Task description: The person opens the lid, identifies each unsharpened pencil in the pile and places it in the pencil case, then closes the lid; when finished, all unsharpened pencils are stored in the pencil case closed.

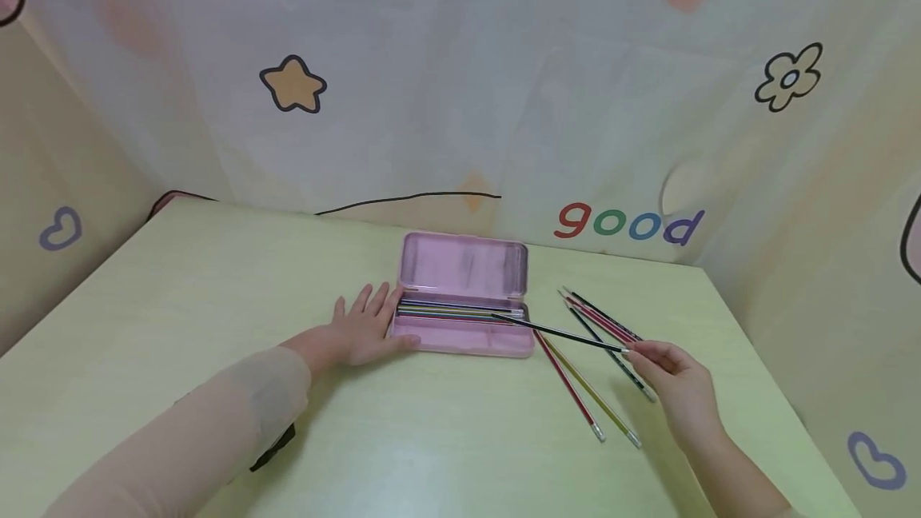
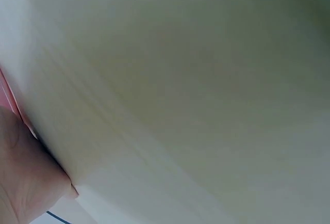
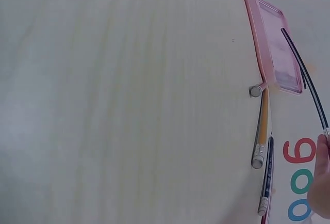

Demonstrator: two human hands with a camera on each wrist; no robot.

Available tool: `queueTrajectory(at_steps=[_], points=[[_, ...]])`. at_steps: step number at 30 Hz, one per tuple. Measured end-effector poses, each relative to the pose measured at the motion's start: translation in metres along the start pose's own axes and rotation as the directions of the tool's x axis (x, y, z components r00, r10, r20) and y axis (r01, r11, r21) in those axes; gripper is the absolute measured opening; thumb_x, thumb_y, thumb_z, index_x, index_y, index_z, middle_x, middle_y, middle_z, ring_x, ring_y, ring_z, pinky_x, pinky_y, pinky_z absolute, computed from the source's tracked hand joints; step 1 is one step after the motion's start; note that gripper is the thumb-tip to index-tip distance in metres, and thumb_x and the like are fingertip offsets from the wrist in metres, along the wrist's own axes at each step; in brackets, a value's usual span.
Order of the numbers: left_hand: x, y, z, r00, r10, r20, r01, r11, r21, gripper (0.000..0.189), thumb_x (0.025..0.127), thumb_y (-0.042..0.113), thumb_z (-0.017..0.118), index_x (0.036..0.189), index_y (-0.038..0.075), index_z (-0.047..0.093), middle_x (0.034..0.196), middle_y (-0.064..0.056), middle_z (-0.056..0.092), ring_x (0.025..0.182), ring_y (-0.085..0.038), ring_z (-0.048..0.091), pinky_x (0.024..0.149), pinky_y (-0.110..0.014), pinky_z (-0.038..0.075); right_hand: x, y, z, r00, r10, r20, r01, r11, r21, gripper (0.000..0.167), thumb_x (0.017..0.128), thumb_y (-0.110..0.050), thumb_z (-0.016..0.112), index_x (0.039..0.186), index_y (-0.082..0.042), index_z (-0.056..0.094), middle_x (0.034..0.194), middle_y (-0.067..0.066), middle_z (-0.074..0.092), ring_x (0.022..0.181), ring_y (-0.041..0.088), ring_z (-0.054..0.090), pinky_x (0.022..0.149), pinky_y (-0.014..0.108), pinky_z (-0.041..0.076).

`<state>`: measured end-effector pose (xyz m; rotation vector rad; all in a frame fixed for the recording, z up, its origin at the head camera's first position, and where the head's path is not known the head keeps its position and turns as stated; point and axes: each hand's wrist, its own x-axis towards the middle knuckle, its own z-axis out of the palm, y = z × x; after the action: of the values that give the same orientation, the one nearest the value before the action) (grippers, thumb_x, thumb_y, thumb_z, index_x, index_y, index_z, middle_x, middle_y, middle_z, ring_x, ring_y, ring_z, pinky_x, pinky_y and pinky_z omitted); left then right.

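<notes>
An opened pink pencil case point(image 1: 460, 338) lies on the table, its lid point(image 1: 464, 266) tipped back; several pencils lie side by side inside it. My left hand point(image 1: 367, 330) rests at the case's left end with fingers spread, the thumb along the front left corner. Between thumb and fingers, my right hand point(image 1: 679, 382) pinches a dark striped pencil point(image 1: 568, 333) by its eraser end. That pencil slants left, its far end over the case. In the right wrist view the held pencil point(image 3: 307, 74) passes in front of the lid, with the right hand point(image 3: 320, 182) at the edge.
A red pencil point(image 1: 572, 390) and a yellow pencil point(image 1: 597, 394) lie on the table by the case's right corner. Farther right, a dark green pencil point(image 1: 633, 374) and several red and dark pencils point(image 1: 593, 312) lie close together. A printed curtain point(image 1: 460, 102) hangs behind the table.
</notes>
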<state>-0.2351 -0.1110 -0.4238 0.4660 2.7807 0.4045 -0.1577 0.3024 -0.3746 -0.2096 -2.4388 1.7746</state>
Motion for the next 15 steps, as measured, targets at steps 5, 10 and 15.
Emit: queueTrajectory(at_steps=[5,10,15], points=[[-0.001,0.005,-0.003,1.0,0.0,0.02,0.0,1.0,-0.002,0.1,0.081,0.079,0.024,0.15,0.013,-0.007,0.155,-0.014,-0.005,0.139,-0.036,-0.011,0.103,-0.064,-0.005,0.005,-0.003,0.002,1.0,0.022,0.021,-0.022,1.0,0.014,0.027,0.085,-0.019,0.07,0.106,-0.003,0.064,0.09,-0.015,0.067,0.088,0.002,0.061,0.077,0.016,0.048],[-0.004,0.006,-0.007,1.0,-0.011,0.015,0.011,1.0,0.002,0.099,0.083,0.077,0.025,0.15,0.012,-0.005,0.155,-0.014,-0.004,0.139,-0.036,-0.009,0.103,-0.063,-0.004,0.009,-0.005,0.007,0.999,0.022,0.041,-0.021,1.0,-0.02,0.027,0.084,-0.025,0.071,0.104,-0.008,0.066,0.09,-0.016,0.067,0.088,0.004,0.062,0.077,0.018,0.049],[-0.001,0.003,-0.005,1.0,-0.007,0.011,0.007,1.0,-0.004,0.099,0.083,0.077,0.027,0.15,0.012,-0.006,0.155,-0.015,-0.004,0.139,-0.036,-0.01,0.103,-0.064,-0.005,0.014,-0.006,0.012,0.998,0.038,0.043,-0.036,0.999,-0.04,0.029,0.084,-0.026,0.071,0.106,-0.008,0.065,0.091,-0.017,0.066,0.087,0.001,0.06,0.078,0.019,0.049]])
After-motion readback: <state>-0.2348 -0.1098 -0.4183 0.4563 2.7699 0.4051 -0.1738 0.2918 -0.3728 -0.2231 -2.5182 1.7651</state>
